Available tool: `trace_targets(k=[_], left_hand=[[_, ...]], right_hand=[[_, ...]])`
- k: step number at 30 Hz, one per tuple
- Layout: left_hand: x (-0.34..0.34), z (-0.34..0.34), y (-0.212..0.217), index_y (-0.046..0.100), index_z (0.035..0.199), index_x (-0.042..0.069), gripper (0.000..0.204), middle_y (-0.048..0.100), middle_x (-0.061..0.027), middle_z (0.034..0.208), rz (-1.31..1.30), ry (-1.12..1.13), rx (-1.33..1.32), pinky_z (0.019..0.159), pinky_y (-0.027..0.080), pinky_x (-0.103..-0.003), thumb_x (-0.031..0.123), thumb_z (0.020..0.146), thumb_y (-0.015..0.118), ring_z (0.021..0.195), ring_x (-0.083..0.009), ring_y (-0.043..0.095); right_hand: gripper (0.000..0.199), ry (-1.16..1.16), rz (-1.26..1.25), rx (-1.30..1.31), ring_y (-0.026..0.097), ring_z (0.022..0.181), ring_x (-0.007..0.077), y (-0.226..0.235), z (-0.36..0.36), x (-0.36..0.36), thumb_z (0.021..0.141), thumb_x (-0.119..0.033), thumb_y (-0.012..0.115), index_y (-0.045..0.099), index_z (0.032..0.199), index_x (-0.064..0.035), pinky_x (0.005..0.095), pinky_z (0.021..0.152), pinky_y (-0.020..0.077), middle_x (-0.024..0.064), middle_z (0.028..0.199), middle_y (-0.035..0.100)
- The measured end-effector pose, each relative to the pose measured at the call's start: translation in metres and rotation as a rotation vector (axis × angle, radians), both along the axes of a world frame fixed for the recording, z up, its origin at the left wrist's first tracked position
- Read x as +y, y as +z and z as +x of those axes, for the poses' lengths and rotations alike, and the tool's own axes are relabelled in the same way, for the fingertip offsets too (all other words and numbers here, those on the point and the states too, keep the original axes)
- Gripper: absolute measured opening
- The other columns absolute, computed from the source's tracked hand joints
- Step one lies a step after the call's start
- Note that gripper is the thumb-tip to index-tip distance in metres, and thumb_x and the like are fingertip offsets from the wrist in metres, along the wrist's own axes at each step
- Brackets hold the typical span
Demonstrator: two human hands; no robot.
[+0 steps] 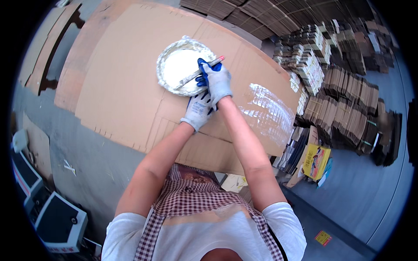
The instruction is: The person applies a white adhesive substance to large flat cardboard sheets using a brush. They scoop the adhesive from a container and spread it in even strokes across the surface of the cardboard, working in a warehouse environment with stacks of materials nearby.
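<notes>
A round bowl point(161, 71) of thick white paste point(180, 65) rests on a large cardboard sheet, its rim crusted with dried paste. In my right hand point(216, 80), gloved in grey-white and blue, is a brush point(190, 78) with a red-tipped handle. The brush slants across the bowl, its lower end at the paste near the left side of the rim. My left hand point(198, 112), in a matching glove, grips the near rim of the bowl. Its fingers are partly hidden beneath my right hand and wrist.
Streaky white paste point(270, 106) marks the cardboard sheet point(126, 65) at right. Bundled cardboard stacks point(348, 93) stand beyond the right edge, near a yellow box point(316, 161). At lower left are dark-panelled machines point(58, 219); a brown board point(50, 43) lies at far left.
</notes>
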State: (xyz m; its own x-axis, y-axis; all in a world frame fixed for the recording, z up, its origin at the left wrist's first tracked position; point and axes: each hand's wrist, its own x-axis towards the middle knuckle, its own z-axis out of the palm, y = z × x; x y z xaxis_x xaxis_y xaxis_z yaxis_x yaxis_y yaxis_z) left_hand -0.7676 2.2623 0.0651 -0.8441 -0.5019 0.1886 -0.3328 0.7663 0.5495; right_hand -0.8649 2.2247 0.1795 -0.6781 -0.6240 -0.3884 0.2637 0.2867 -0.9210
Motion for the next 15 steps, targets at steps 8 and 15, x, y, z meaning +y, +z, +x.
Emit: trace_targets(k=[8,15], left_hand=[[-0.002,0.002,0.0,0.058,0.131,0.015,0.04,0.057,-0.0056,0.135,0.015,-0.021,0.046,0.105,0.037,-0.044,0.023,0.092,0.056,0.126,-0.0254,0.05],[0.0,0.0,0.005,0.059,0.13,0.015,0.04,0.055,-0.0056,0.137,0.055,-0.029,0.076,0.106,0.037,-0.043,0.022,0.091,0.059,0.128,-0.026,0.049]], right_hand=[[0.024,-0.332,-0.335,-0.028,0.067,0.072,0.0188,-0.007,-0.067,0.072,0.094,-0.017,0.063,0.063,0.111,-0.0007,0.0322,0.057,0.0602,0.0091,0.095,0.067],[0.038,-0.32,-0.066,0.493,0.068,0.087,0.0239,-0.062,-0.126,0.09,0.082,-0.025,0.076,0.063,0.106,0.0002,0.0379,0.082,0.053,0.0124,0.098,0.069]])
